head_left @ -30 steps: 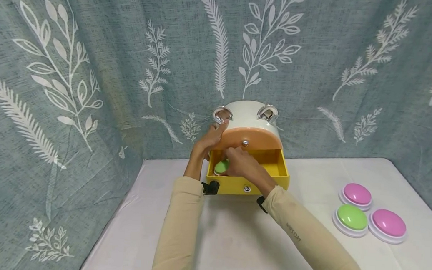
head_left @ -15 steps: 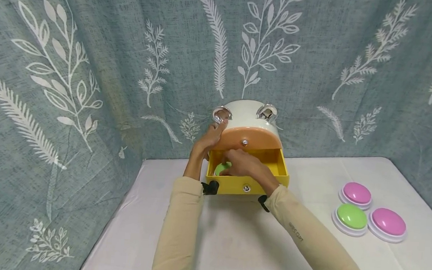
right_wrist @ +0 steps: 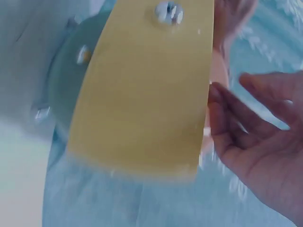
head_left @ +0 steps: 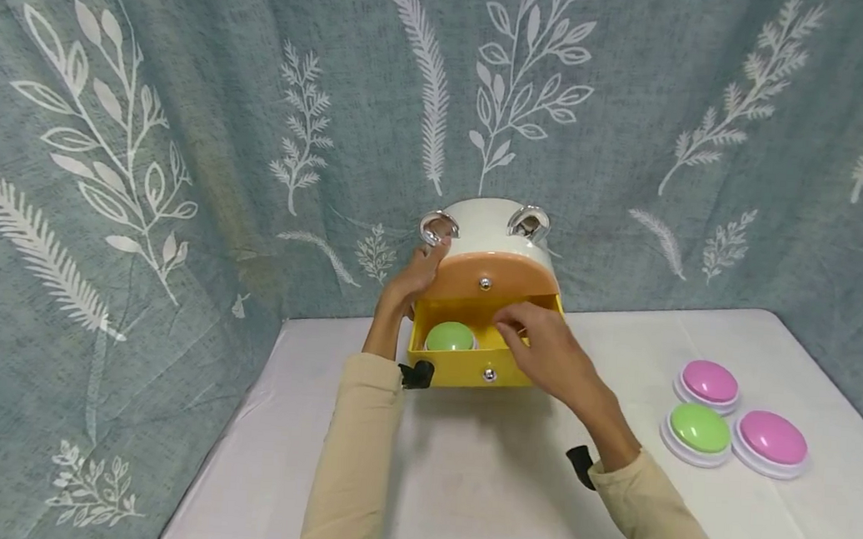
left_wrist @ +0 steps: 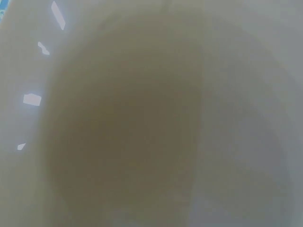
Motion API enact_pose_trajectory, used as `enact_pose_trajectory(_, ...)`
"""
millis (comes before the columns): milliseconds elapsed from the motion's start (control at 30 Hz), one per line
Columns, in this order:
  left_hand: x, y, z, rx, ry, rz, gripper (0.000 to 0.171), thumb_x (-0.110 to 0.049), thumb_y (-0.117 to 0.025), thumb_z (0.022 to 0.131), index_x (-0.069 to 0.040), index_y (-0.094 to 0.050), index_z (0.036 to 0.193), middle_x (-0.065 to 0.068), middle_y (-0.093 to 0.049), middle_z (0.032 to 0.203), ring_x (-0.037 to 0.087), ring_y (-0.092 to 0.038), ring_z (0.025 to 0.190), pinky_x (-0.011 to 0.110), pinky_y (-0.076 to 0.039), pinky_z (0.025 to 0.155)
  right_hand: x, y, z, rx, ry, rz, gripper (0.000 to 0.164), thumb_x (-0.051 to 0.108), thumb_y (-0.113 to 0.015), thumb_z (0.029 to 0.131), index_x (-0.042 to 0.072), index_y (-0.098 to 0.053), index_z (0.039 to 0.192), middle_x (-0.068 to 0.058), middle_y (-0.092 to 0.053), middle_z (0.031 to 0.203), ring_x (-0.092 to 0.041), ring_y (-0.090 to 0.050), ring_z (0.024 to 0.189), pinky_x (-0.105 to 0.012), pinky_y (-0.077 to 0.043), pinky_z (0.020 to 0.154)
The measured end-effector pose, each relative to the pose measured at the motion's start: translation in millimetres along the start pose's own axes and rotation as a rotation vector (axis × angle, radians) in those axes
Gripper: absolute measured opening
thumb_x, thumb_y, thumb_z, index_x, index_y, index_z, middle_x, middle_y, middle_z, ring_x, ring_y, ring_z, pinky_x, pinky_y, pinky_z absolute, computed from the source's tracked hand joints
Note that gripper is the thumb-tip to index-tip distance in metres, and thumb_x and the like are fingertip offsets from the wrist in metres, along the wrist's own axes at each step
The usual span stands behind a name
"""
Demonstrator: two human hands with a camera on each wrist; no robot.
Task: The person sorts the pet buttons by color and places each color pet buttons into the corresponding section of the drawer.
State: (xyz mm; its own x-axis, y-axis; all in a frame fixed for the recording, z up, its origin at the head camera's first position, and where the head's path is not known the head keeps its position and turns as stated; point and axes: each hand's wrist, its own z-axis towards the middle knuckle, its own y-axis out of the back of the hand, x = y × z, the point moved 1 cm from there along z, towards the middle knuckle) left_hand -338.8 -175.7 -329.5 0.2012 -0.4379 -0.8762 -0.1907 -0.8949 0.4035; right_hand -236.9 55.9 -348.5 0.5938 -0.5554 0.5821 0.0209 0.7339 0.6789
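Observation:
A small drawer box with a white domed body (head_left: 486,217), silver ring-shaped ears and an orange front (head_left: 494,276) stands against the curtain. Its yellow lower drawer (head_left: 462,374) is pulled out. Inside, at the left, lies a push light with a green dome (head_left: 450,336) and white rim. My left hand (head_left: 414,275) holds the box's left side, thumb up by the left ear; its other fingers are largely hidden. Over the drawer's right part, my right hand (head_left: 546,348) has loosely bent fingers and holds nothing. In the right wrist view, its fingertips (right_wrist: 215,92) overlap the drawer's edge.
On the white-covered table (head_left: 476,490), to the right, sit another green push light (head_left: 700,428) and two pink ones, one behind (head_left: 710,381) and one at the right (head_left: 772,437). A leaf-patterned curtain (head_left: 381,132) hangs close behind the box.
My right hand has let go of the green push light and moved right and up from the drawer's left side. The light stays in the drawer. My left hand keeps its place.

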Motion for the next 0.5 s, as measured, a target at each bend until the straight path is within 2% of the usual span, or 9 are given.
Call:
enact_pose_trajectory(100, -1.4, 0.6, -0.2, -0.012, -0.024, 0.002, 0.092, -0.071, -0.027, 0.105, -0.014, 0.011, 0.167, 0.019, -0.012, 0.169, 0.043, -0.029, 0.15, 0.081, -0.028, 0.114, -11.8, 20.4, -18.8, -0.146, -0.013, -0.023, 0.013, 0.004, -0.065, 0.102, -0.001, -0.075, 0.107, -0.016, -0.077, 0.101, -0.029, -0.072, 0.089, -0.047, -0.061, 0.082)
enact_pose_trajectory(200, -1.8, 0.2, -0.8, -0.022, -0.033, 0.011, 0.09, -0.068, -0.027, 0.106, -0.011, 0.007, 0.166, 0.021, -0.019, 0.162, 0.039, -0.032, 0.143, 0.077, -0.031, 0.116, -28.2, 39.2, -38.0, -0.185, -0.078, -0.083, 0.013, 0.003, -0.063, 0.102, -0.003, -0.074, 0.107, -0.018, -0.076, 0.098, -0.032, -0.072, 0.088, -0.051, -0.061, 0.08)
enact_pose_trajectory(267, -1.4, -0.4, -1.3, -0.026, -0.028, 0.007, 0.089, -0.068, -0.028, 0.106, -0.01, 0.004, 0.166, 0.021, -0.021, 0.16, 0.037, -0.034, 0.139, 0.077, -0.033, 0.114, -40.6, 50.4, -51.8, -0.14, -0.164, -0.131, 0.016, 0.006, -0.061, 0.103, -0.003, -0.073, 0.11, -0.019, -0.076, 0.1, -0.032, -0.07, 0.087, -0.051, -0.06, 0.079)
enact_pose_trajectory(400, -1.3, -1.6, -1.3, -0.021, -0.04, -0.001, 0.087, -0.066, -0.028, 0.107, -0.008, 0.001, 0.165, 0.021, -0.021, 0.16, 0.036, -0.034, 0.138, 0.074, -0.033, 0.116, -68.5, 67.0, -76.3, 0.022, -0.327, -0.222, 0.023, 0.011, -0.058, 0.105, -0.005, -0.07, 0.115, -0.025, -0.074, 0.105, -0.036, -0.07, 0.09, -0.051, -0.058, 0.076)
enact_pose_trajectory(500, -1.3, -1.9, -1.1, -0.015, -0.055, -0.006, 0.086, -0.065, -0.027, 0.108, -0.006, 0.002, 0.164, 0.022, -0.02, 0.16, 0.036, -0.032, 0.14, 0.07, -0.031, 0.12, -89.5, 75.7, -92.3, 0.124, -0.377, -0.275, 0.023, 0.01, -0.06, 0.103, -0.008, -0.069, 0.112, -0.029, -0.073, 0.104, -0.041, -0.069, 0.093, -0.054, -0.057, 0.076)
